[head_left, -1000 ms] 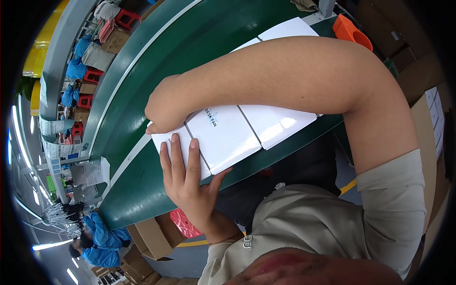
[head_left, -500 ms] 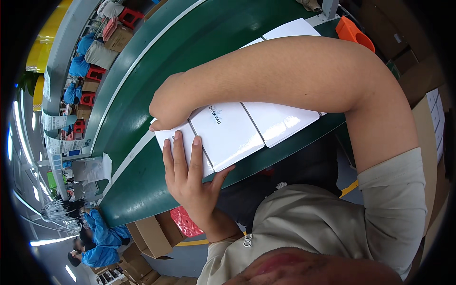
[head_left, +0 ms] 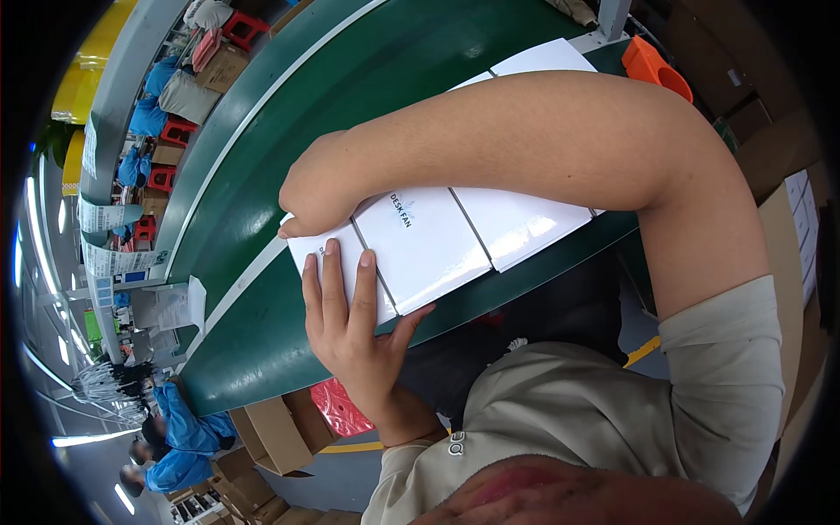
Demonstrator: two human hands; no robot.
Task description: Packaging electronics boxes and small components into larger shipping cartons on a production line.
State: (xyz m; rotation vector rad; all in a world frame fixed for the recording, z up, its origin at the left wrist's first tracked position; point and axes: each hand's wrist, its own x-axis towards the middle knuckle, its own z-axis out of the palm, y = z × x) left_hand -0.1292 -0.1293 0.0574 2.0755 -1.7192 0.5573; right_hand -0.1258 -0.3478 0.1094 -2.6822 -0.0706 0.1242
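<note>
Several flat white boxes lie in a slanting row, side by side. My left hand (head_left: 352,328) rests on the leftmost white box (head_left: 349,248), fingers stretched and spread over its top, thumb along the near edge. Across the row reaches my right arm, and my right hand (head_left: 322,185) is curled over that box's far left corner; most of its fingers are hidden. Beside it are a middle white box (head_left: 429,249) with dark print and a right white box (head_left: 529,229). Another white box (head_left: 544,58) shows beyond my forearm.
The boxes lie on a green belt (head_left: 254,184) with a pale edge strip. An orange holder (head_left: 652,68) stands at the far right. Below the belt's near edge are an open cardboard box (head_left: 276,429) and a red package (head_left: 341,407). People in blue (head_left: 188,442) are at lower left.
Both hands keep their places on the leftmost box. The whole view has shifted very slightly; nothing has been let go or taken up.
</note>
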